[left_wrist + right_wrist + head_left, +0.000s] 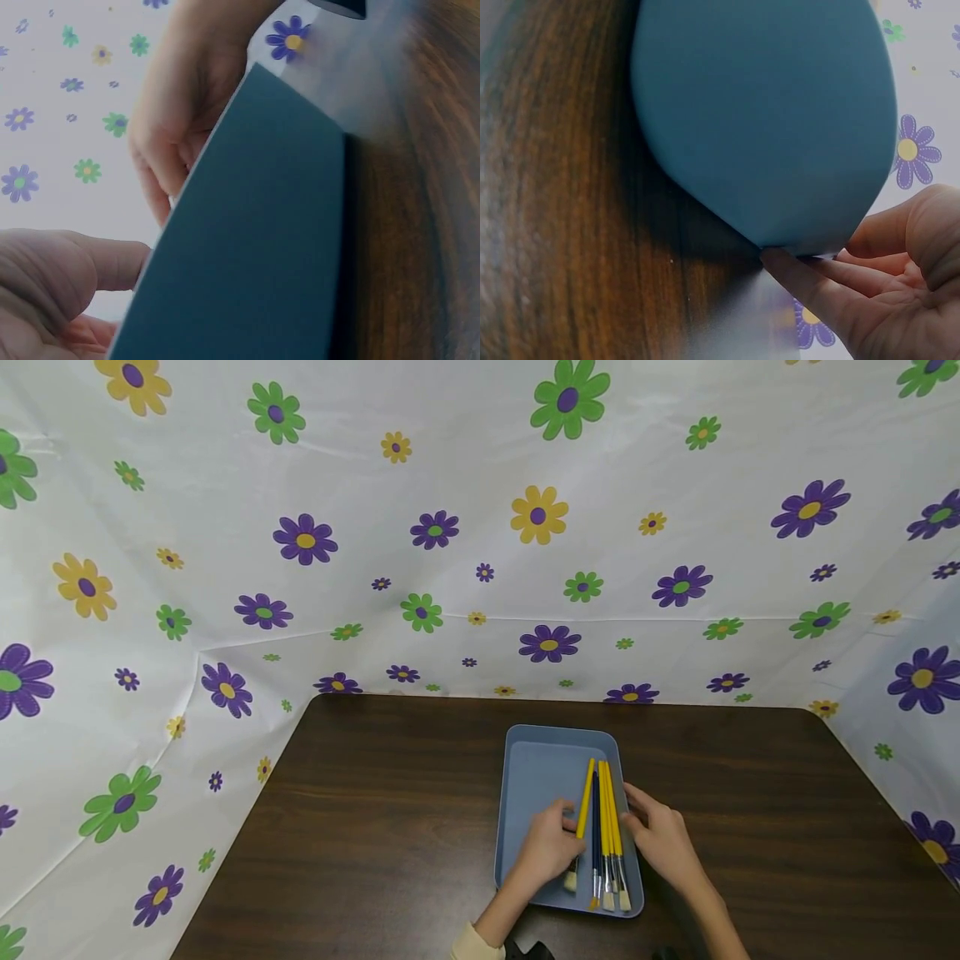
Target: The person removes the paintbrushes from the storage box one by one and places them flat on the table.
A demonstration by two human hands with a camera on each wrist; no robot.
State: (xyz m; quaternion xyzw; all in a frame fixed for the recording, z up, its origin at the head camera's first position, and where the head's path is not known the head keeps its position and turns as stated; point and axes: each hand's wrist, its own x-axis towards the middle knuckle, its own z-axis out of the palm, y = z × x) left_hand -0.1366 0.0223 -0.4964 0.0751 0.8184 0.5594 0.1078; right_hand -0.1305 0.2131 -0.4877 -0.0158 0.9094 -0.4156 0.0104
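A grey-blue tray [536,777] lies on the dark wooden table [375,827]. Several paintbrushes [607,835] with yellow and dark blue handles lie along its right side, bristles toward me. My left hand [551,849] is inside the tray, its fingers curled at a yellow-handled brush [586,797] that lies tilted away from the rest. My right hand [662,841] rests at the tray's right rim, its thumb against the bundle. In the wrist views the tray's outer wall [255,240] [765,120] fills the frame, with my left hand [52,285] and right hand [889,289] at its edge.
A white cloth printed with purple, green and yellow flowers [450,527] hangs behind the table and down both sides. The table's bare wood stretches to the left [337,877] and right [795,843] of the tray.
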